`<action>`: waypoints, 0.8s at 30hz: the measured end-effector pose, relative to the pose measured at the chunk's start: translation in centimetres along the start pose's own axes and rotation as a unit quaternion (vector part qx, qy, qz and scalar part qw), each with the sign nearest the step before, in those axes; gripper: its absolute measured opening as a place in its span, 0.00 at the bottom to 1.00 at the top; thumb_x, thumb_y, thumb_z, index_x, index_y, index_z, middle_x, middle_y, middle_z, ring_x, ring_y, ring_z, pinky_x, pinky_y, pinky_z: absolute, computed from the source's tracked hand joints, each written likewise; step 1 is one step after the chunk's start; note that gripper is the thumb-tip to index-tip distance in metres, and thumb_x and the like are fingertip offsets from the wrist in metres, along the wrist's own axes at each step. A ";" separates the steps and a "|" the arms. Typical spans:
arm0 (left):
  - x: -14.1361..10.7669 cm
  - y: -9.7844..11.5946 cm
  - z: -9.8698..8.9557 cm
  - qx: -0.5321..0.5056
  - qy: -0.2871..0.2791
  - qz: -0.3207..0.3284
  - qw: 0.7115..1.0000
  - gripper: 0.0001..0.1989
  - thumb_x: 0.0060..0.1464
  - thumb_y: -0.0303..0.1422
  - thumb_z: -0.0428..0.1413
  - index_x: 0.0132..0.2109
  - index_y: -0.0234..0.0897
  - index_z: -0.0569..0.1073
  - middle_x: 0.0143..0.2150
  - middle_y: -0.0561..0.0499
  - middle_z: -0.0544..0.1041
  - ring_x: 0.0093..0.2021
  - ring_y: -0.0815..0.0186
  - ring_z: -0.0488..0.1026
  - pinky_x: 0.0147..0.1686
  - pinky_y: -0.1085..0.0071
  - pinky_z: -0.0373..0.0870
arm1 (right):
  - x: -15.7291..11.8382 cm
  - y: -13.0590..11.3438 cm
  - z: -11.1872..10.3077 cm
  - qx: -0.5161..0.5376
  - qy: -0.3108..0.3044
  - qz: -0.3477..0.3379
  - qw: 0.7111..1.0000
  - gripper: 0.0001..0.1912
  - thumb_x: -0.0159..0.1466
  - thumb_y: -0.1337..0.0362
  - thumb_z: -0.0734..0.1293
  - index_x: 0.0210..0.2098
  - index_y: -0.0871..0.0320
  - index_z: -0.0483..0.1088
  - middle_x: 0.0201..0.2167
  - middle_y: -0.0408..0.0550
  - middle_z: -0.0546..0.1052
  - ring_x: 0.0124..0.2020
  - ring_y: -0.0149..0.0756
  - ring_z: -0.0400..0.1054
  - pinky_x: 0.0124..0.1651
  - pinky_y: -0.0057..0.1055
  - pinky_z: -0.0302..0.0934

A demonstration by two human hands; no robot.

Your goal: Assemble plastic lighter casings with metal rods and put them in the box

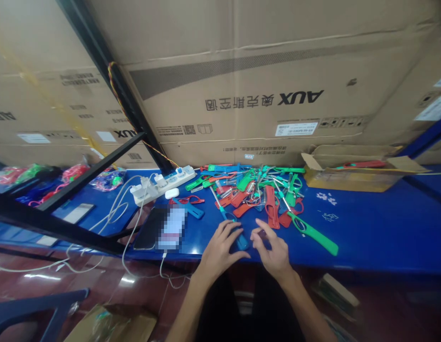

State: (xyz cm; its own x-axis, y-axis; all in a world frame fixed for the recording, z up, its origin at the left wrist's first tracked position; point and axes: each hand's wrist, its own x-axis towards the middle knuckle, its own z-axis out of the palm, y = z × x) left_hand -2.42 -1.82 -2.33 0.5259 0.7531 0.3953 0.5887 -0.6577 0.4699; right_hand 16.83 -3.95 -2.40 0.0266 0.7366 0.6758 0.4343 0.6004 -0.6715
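Note:
A blue plastic lighter-like piece (242, 242) with a metal tube lies near the table's front edge, partly under my left hand (220, 249). The fingers of that hand are spread over it, the thumb pointing right. My right hand (272, 248) is just to the right, its index finger and thumb curved with a gap between them; whether something small is there cannot be made out. Beyond both hands lies a heap of red, green and blue pieces (247, 190) with metal tubes. A green one (314, 233) lies apart at the right, and a blue one (193, 209) at the left.
A power strip (163, 183) with white cables and a white earbud case (172, 193) stand at the left, near a phone (172, 229). An open cardboard box (355, 179) is at the back right. Large cartons (241, 71) rise behind the blue table (366, 237).

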 end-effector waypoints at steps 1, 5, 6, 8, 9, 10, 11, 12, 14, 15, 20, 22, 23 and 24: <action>-0.1 0.0 0.0 -0.009 -0.001 0.004 1.000 0.35 0.52 0.47 0.67 0.64 0.44 0.69 0.63 0.42 0.73 0.66 0.49 0.65 0.62 0.47 0.70 | 0.2 -0.2 -0.2 -0.010 -0.008 -0.009 1.000 0.22 0.70 0.66 0.65 0.64 0.51 0.67 0.35 0.46 0.82 0.27 0.34 0.77 0.36 0.33 0.77; -0.5 -0.1 -0.1 -0.050 -0.014 0.008 0.999 0.32 0.54 0.44 0.66 0.64 0.44 0.70 0.64 0.42 0.72 0.67 0.50 0.64 0.62 0.48 0.71 | 0.8 -0.7 -0.9 -0.001 -0.021 -0.020 1.000 0.22 0.70 0.64 0.67 0.62 0.51 0.69 0.35 0.45 0.83 0.27 0.35 0.77 0.36 0.34 0.77; -0.5 -0.1 -0.2 -0.058 -0.021 0.008 0.998 0.31 0.55 0.43 0.66 0.64 0.44 0.70 0.64 0.43 0.72 0.67 0.51 0.64 0.62 0.48 0.70 | 0.8 -0.7 -1.0 0.004 -0.022 -0.016 1.000 0.22 0.70 0.65 0.67 0.63 0.51 0.69 0.35 0.45 0.83 0.27 0.35 0.77 0.36 0.34 0.78; -0.4 -0.1 -0.5 -0.066 -0.039 0.011 0.997 0.30 0.56 0.41 0.66 0.63 0.46 0.71 0.65 0.44 0.71 0.67 0.52 0.63 0.63 0.49 0.69 | 0.6 -0.8 -1.2 0.012 -0.021 0.000 1.000 0.23 0.70 0.65 0.67 0.63 0.50 0.69 0.35 0.45 0.83 0.26 0.34 0.77 0.36 0.34 0.77; -0.3 -0.1 -0.8 -0.065 -0.051 0.016 0.996 0.29 0.56 0.41 0.66 0.63 0.47 0.71 0.66 0.44 0.71 0.67 0.52 0.62 0.64 0.50 0.69 | 0.4 -0.8 -1.3 0.014 -0.020 0.009 1.000 0.23 0.70 0.65 0.67 0.64 0.50 0.69 0.35 0.45 0.83 0.26 0.34 0.77 0.35 0.33 0.77; 0.0 -0.2 -1.2 -0.061 -0.068 0.026 0.995 0.29 0.56 0.40 0.66 0.63 0.47 0.71 0.66 0.46 0.70 0.67 0.53 0.62 0.64 0.51 0.68 | 0.2 -0.7 -1.3 0.015 -0.016 0.016 1.000 0.23 0.70 0.65 0.67 0.64 0.50 0.68 0.36 0.45 0.83 0.26 0.34 0.77 0.34 0.32 0.77; 0.3 -0.2 -1.6 -0.053 -0.089 0.040 0.994 0.28 0.56 0.39 0.66 0.63 0.48 0.71 0.66 0.47 0.70 0.67 0.53 0.62 0.64 0.51 0.68 | 0.0 -0.7 -1.4 0.014 -0.013 0.019 1.000 0.24 0.70 0.65 0.67 0.64 0.50 0.67 0.37 0.46 0.83 0.26 0.34 0.77 0.34 0.32 0.77; 0.8 -0.3 -2.0 -0.041 -0.112 0.057 0.991 0.27 0.57 0.38 0.65 0.63 0.49 0.71 0.66 0.48 0.71 0.66 0.54 0.62 0.63 0.52 0.67 | -0.1 -0.8 -1.4 0.013 -0.010 0.015 1.000 0.25 0.69 0.65 0.67 0.65 0.49 0.67 0.37 0.45 0.83 0.25 0.33 0.77 0.33 0.31 0.77; 2.0 -0.5 -3.0 -0.011 -0.154 0.095 0.984 0.24 0.60 0.36 0.63 0.62 0.51 0.72 0.62 0.49 0.74 0.64 0.54 0.64 0.62 0.52 0.66 | -0.2 -0.8 -1.6 0.006 -0.012 -0.002 1.000 0.25 0.69 0.66 0.68 0.64 0.48 0.67 0.38 0.45 0.83 0.25 0.33 0.77 0.31 0.31 0.76; 2.7 -0.6 -3.4 0.004 -0.167 0.113 0.980 0.22 0.61 0.34 0.62 0.61 0.51 0.73 0.60 0.49 0.76 0.63 0.55 0.65 0.61 0.53 0.65 | -0.1 -0.9 -1.7 0.001 -0.014 -0.014 1.000 0.24 0.69 0.66 0.68 0.64 0.48 0.68 0.38 0.45 0.84 0.25 0.33 0.77 0.31 0.31 0.76; 5.4 -0.8 -4.0 0.054 -0.182 0.190 0.963 0.15 0.63 0.36 0.60 0.56 0.46 0.77 0.51 0.48 0.79 0.59 0.56 0.69 0.66 0.55 0.59 | 1.0 -1.2 -2.7 -0.031 -0.030 -0.051 0.998 0.21 0.70 0.67 0.67 0.61 0.48 0.70 0.37 0.45 0.83 0.30 0.36 0.79 0.37 0.32 0.77; 5.6 -0.5 -3.4 0.064 -0.162 0.204 0.963 0.16 0.62 0.40 0.60 0.55 0.45 0.77 0.49 0.47 0.78 0.58 0.56 0.70 0.67 0.53 0.56 | 1.4 -1.3 -3.3 -0.044 -0.026 -0.052 0.997 0.22 0.69 0.68 0.68 0.61 0.48 0.71 0.36 0.44 0.83 0.33 0.36 0.79 0.39 0.33 0.77; 5.5 -0.3 -3.0 0.070 -0.151 0.203 0.965 0.17 0.62 0.42 0.60 0.55 0.44 0.77 0.49 0.47 0.78 0.57 0.55 0.70 0.67 0.52 0.56 | 1.5 -1.2 -3.5 -0.051 -0.020 -0.050 0.997 0.22 0.69 0.68 0.68 0.61 0.47 0.71 0.36 0.44 0.83 0.33 0.37 0.79 0.40 0.33 0.77; 5.3 -0.1 -2.5 0.077 -0.143 0.198 0.967 0.17 0.62 0.43 0.59 0.55 0.43 0.77 0.49 0.46 0.78 0.56 0.55 0.70 0.65 0.53 0.58 | 1.6 -1.2 -3.8 -0.057 -0.013 -0.046 0.997 0.22 0.69 0.68 0.68 0.61 0.47 0.71 0.36 0.44 0.83 0.34 0.37 0.79 0.41 0.34 0.76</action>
State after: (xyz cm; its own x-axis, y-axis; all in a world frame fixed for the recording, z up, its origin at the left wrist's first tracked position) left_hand -1.25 2.27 1.71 0.8637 0.4215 0.2763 0.3793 -0.9047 0.1943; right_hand 19.77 -4.64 0.66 -0.0404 0.6881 0.7245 0.5337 0.6278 -0.5665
